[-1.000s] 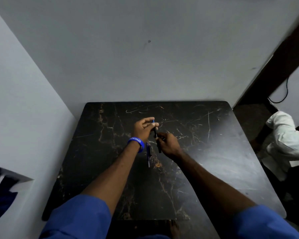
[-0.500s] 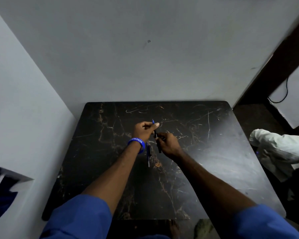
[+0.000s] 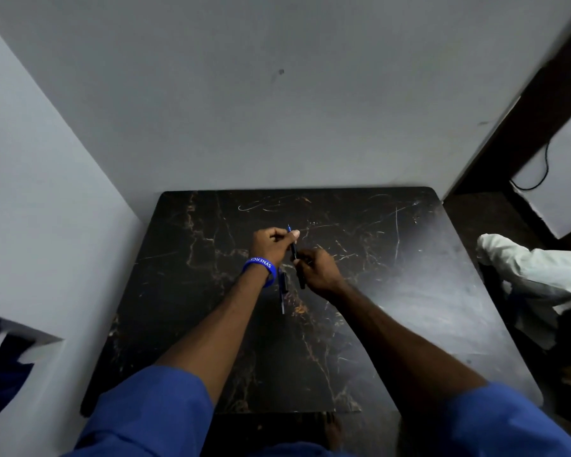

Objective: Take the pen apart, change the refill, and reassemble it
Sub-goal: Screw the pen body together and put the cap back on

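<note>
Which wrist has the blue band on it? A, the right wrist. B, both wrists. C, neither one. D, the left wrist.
D: the blue band circles the wrist of the left hand, while the right hand has a bare wrist.

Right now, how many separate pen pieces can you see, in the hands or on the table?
2 for certain: the dark pen barrel, gripped by both hands, and a slim blue-and-dark piece lying on the table beside the left wrist. Smaller parts may be hidden inside the hands.
</note>
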